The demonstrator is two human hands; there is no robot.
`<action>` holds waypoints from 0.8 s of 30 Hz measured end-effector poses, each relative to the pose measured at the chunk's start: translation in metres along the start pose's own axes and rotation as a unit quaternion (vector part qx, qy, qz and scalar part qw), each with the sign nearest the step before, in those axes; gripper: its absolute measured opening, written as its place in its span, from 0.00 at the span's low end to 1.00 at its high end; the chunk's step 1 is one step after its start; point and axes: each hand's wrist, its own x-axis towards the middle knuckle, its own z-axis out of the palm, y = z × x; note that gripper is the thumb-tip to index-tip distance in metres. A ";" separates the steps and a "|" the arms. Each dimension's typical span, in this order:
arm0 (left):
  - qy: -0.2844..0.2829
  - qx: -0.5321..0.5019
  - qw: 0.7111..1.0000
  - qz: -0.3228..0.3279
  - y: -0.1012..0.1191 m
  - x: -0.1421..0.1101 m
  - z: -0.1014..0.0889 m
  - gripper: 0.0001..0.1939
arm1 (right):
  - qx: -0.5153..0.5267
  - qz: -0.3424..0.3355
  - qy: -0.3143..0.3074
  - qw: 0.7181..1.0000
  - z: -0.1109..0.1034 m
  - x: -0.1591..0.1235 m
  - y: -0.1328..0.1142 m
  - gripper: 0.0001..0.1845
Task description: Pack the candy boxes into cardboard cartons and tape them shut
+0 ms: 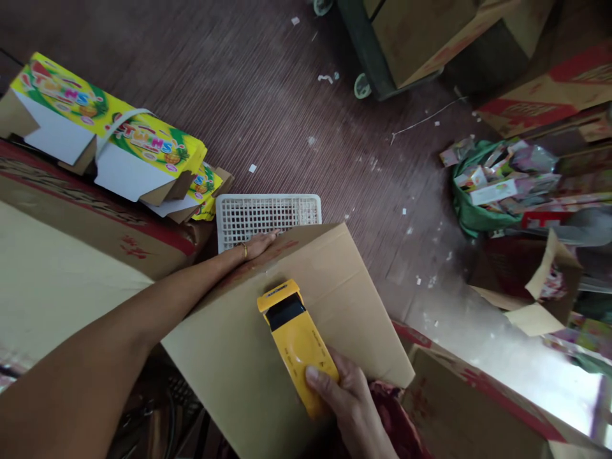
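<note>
A closed cardboard carton (pixel 335 274) stands tilted across my view, its plain tan face turned up toward me. My right hand (pixel 349 395) is wrapped round a yellow handheld device (pixel 301 344), thumb on top. The device has a dark panel near its head and lies over the carton's face; whether it touches the cardboard I cannot tell. My left arm reaches along the carton's far side, and my left hand (pixel 261 245) lies flat against that printed side with fingers stretched. A yellow bangle circles the left wrist.
Behind the carton is a white plastic crate (pixel 268 199). Yellow fruit-print boxes (pixel 143 143) sit on a large carton at left. A wheeled trolley (pixel 368 51) carries cartons. At right are a green sack (pixel 466 210) of wrappers and open cartons (pixel 478 395). Scraps litter the floor.
</note>
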 end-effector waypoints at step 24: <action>0.176 0.313 0.913 0.193 0.185 -0.109 -0.010 0.28 | 0.048 -0.031 -0.055 0.997 -0.040 -0.030 0.042 0.30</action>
